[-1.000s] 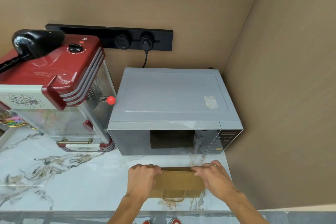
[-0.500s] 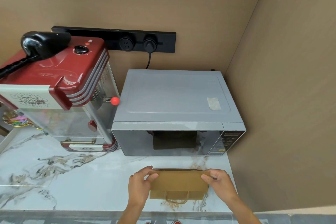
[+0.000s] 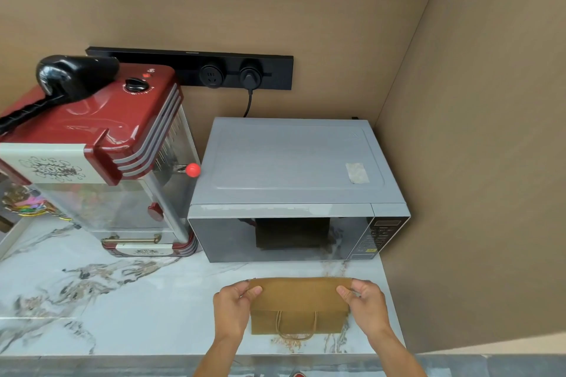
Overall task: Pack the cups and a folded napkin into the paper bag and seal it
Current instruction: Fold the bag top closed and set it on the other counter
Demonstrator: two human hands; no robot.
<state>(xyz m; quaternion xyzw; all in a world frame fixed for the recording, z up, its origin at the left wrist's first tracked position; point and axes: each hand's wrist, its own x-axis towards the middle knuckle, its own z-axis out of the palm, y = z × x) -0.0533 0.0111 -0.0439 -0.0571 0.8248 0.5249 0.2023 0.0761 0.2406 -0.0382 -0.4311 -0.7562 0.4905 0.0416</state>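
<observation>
A brown paper bag (image 3: 298,304) stands on the marble counter in front of the microwave, its top folded over toward me and its twine handle hanging down the front. My left hand (image 3: 231,307) pinches the left end of the folded top. My right hand (image 3: 366,304) pinches the right end. No cups or napkin show; the bag's inside is hidden.
A grey microwave (image 3: 294,190) stands just behind the bag. A red popcorn machine (image 3: 101,162) with a black object on top sits to the left. A brown wall (image 3: 474,193) closes the right side. The marble counter (image 3: 107,309) stretches to the left; its front edge is near me.
Both hands slid outward from the middle of the bag's top to its two ends, uncovering the folded flap. The camera view shifted slightly.
</observation>
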